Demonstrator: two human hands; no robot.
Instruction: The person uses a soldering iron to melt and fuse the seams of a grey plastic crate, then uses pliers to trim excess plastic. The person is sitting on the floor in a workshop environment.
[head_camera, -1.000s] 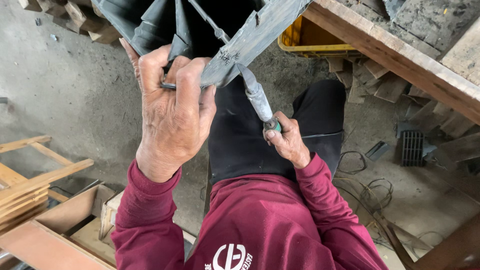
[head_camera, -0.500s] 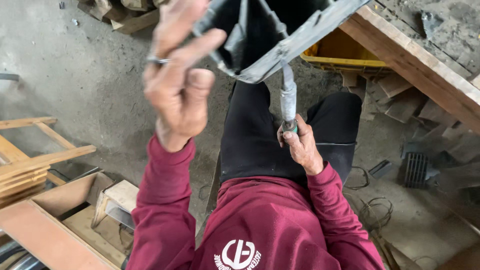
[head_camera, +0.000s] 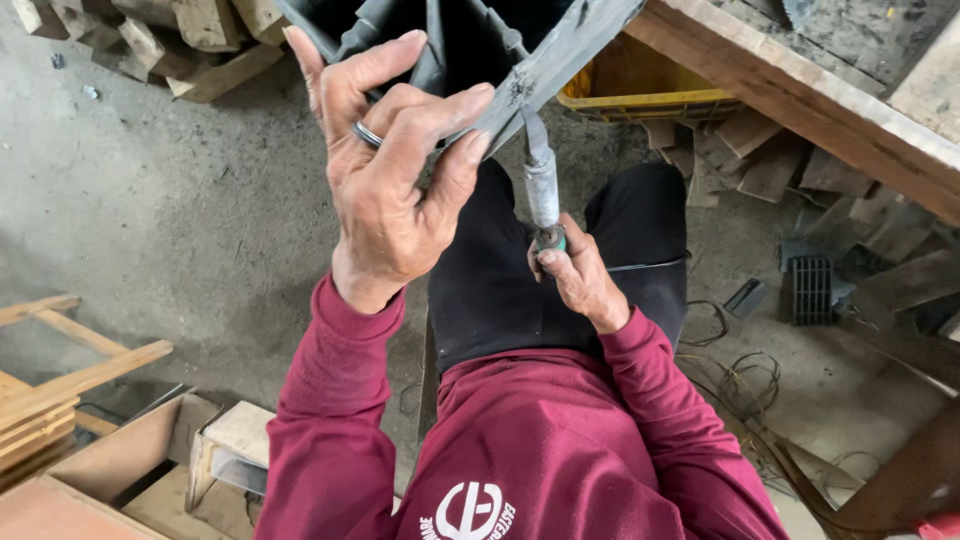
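Your left hand (head_camera: 385, 195) has its fingers (head_camera: 440, 115) wrapped over the rim of the dark plastic crate (head_camera: 560, 55), raised in front of you above your lap. Your right hand (head_camera: 580, 280) is closed around the screwdriver (head_camera: 543, 195) handle (tip up at the rim). The crate looks light and stiff; grip its rim.

Dark grey metal frame piece (head_camera: 545, 70); silver-grey tool shaft, green collar (head_camera: 543, 195). Maroon long-sleeved shirt (head_camera: 560, 450), white emblem. Black trousers (head_camera: 500, 290). Yellow plastic crate (head_camera: 640, 85). Pale wooden slats (head_camera: 60, 390). Grey concrete floor (head_camera: 170, 220).
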